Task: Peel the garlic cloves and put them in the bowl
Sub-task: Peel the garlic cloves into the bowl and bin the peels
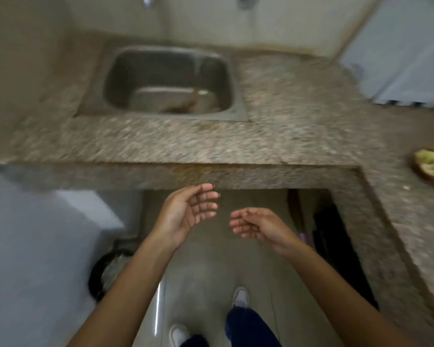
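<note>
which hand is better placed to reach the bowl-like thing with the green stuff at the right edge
The right hand, as a judgement. It is open and empty, and hangs on the same side as the brown dish of green scraps on the speckled granite counter. The open left hand would have to cross over.

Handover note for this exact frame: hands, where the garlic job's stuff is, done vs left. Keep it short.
Left hand: open, fingers relaxed, holds nothing, in front of the counter edge.
Right hand: open, empty, beside the left, not touching it.
Job's things: no garlic and no bowl in view. The frame is blurred.
Around: steel sink set in the granite counter, something brownish in the basin; a brown dish with something yellow-green on the counter at the right edge.
Done: nothing that shows.
Left: find garlic and bowl, peel, put cloves in.
</note>
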